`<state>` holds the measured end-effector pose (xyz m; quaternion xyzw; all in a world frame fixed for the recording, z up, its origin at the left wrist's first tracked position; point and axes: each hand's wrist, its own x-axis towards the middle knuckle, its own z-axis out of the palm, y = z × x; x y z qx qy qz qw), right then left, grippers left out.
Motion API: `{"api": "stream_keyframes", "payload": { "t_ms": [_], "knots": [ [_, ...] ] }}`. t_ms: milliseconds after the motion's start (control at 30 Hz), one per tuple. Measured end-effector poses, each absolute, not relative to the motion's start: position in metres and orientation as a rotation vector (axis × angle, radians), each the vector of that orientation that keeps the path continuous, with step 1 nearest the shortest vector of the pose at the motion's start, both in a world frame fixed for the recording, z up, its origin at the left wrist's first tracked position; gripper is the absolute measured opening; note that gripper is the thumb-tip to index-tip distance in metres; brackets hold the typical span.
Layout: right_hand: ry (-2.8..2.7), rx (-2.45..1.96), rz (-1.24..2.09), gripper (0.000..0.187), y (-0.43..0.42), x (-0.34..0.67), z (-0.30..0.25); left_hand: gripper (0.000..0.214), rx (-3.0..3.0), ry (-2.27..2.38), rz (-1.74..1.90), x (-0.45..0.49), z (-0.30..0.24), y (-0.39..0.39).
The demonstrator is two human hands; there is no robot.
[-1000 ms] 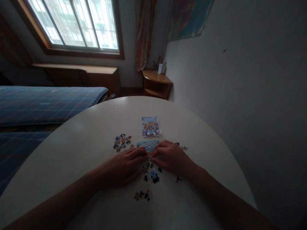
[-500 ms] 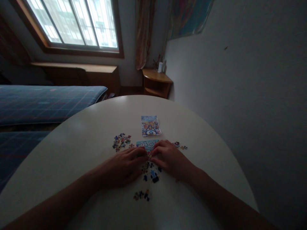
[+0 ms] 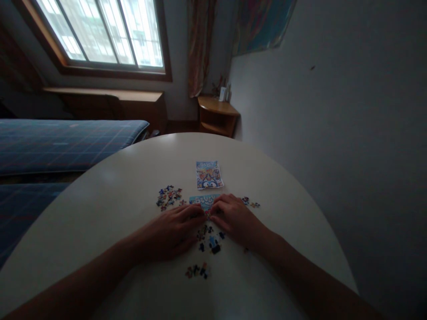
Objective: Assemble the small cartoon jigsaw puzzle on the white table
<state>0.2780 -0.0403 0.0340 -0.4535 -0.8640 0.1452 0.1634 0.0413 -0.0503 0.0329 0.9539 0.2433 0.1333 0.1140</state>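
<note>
Partly covered by both hands, a joined section of jigsaw puzzle (image 3: 205,201) with a light blue top strip and white lettering lies on the table. My left hand (image 3: 178,226) rests at its left side, fingers together and bent onto its lower edge. From the right, my right hand (image 3: 231,218) pinches at the same edge, its fingertips almost touching the left ones. A small reddish bit of a puzzle piece shows between them; the rest is hidden. Just below lie loose puzzle pieces (image 3: 213,242), some blue and black.
Behind the puzzle lies a printed picture sheet (image 3: 209,174). More pieces form a pile (image 3: 169,197) at left, a small group (image 3: 250,202) at right and a cluster (image 3: 198,270) nearer me. The round white table (image 3: 133,178) stands beside a plaid mattress (image 3: 66,142) and the wall.
My right hand has shifted very slightly, its fingertips closing in toward the left ones at the puzzle's lower edge. My left hand and the loose pieces stay in place.
</note>
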Motion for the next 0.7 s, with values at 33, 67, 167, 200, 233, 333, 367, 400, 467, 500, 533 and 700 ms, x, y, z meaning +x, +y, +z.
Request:
{"api": "stream_keyframes", "payload": {
  "t_ms": [33, 67, 167, 200, 233, 333, 367, 400, 467, 500, 533, 700],
  "knots": [
    [-2.476, -1.289, 0.395, 0.008, -0.0403, 0.2781, 0.0347, 0.05, 2.8, 0.717, 0.388, 0.0414, 0.0334, -0.0504],
    [-2.49, -1.283, 0.369, 0.008, -0.0404, 0.2783, 0.0355, 0.05, 2.802, 0.719, 0.393, 0.0415, 0.0337, -0.0505],
    [-2.55, -1.244, 0.274, 0.006, -0.0412, 0.2793, 0.0381, 0.049, 2.808, 0.707, 0.417, 0.0412, 0.0337, -0.0504],
    [-2.571, -1.229, 0.238, 0.007, -0.0415, 0.2796, 0.0388, 0.048, 2.81, 0.704, 0.425, 0.041, 0.0333, -0.0504],
    [-2.589, -1.218, 0.203, 0.008, -0.0417, 0.2799, 0.0394, 0.048, 2.812, 0.703, 0.431, 0.0407, 0.0327, -0.0503],
    [-2.615, -1.199, 0.144, 0.009, -0.0417, 0.2804, 0.0402, 0.05, 2.809, 0.704, 0.439, 0.0399, 0.0309, -0.0502],
    [-2.618, -1.197, 0.144, 0.007, -0.0415, 0.2806, 0.0403, 0.051, 2.806, 0.706, 0.434, 0.0396, 0.0306, -0.0502],
    [-2.617, -1.197, 0.148, 0.006, -0.0413, 0.2808, 0.0404, 0.051, 2.804, 0.704, 0.425, 0.0395, 0.0304, -0.0501],
    [-2.614, -1.203, 0.158, 0.005, -0.041, 0.2811, 0.0405, 0.05, 2.802, 0.709, 0.403, 0.0395, 0.0307, -0.0501],
    [-2.613, -1.208, 0.157, 0.005, -0.041, 0.2811, 0.0406, 0.05, 2.801, 0.711, 0.398, 0.0397, 0.031, -0.0502],
    [-2.613, -1.211, 0.152, 0.005, -0.041, 0.281, 0.0406, 0.049, 2.802, 0.709, 0.403, 0.04, 0.0314, -0.0502],
    [-2.629, -1.193, 0.107, 0.009, -0.0422, 0.2797, 0.0399, 0.047, 2.806, 0.708, 0.42, 0.0415, 0.0323, -0.0502]
  ]
}}
